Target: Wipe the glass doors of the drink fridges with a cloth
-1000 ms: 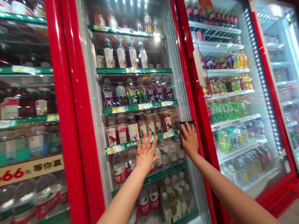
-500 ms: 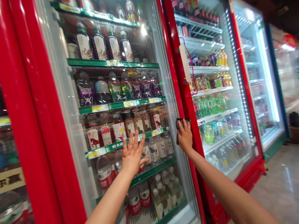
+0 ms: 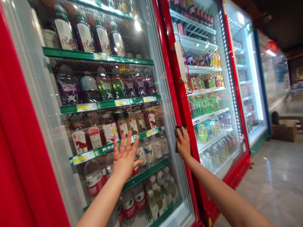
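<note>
My left hand lies flat with fingers spread against the glass door of a red-framed drinks fridge, in front of the bottled drinks. My right hand presses a dark grey cloth against the red door frame at the right edge of the glass. The cloth shows above the fingertips and along the hand's left side; the rest is under the palm. The door looks closed.
A white box with a red cord hangs on the frame above my right hand. More lit drinks fridges stand to the right. A cardboard box sits on the shiny tiled floor.
The view has swung to the right, so the fridges appear further left and the cardboard box shows more fully. Both hands keep nearly the same places on the door.
</note>
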Motion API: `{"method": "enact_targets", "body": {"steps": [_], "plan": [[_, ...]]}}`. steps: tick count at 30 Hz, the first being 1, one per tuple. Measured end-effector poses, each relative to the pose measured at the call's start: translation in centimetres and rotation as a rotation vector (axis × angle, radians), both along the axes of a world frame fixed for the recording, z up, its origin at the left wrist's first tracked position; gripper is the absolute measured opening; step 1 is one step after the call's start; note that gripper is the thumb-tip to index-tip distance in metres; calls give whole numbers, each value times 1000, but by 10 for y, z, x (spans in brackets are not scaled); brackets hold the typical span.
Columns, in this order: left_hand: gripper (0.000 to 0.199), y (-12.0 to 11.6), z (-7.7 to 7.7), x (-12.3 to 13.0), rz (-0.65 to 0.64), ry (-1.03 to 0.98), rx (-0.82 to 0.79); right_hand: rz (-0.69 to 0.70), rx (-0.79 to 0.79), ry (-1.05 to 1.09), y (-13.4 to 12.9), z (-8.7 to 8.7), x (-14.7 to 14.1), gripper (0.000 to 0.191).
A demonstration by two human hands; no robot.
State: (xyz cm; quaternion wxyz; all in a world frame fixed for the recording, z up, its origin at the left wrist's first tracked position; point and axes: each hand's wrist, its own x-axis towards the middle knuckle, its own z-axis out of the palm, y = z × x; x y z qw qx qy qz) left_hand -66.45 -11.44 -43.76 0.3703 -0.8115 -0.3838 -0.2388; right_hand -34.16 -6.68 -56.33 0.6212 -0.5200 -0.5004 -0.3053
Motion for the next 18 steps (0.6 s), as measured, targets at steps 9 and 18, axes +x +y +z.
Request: {"method": "enact_targets", "body": {"steps": [9, 18], "plan": [[141, 1, -2, -1, -33, -14, 13, 24, 11, 11, 10, 72, 15, 59], [135, 1, -2, -2, -24, -2, 24, -36, -55, -60, -15, -37, -6, 65]]}}
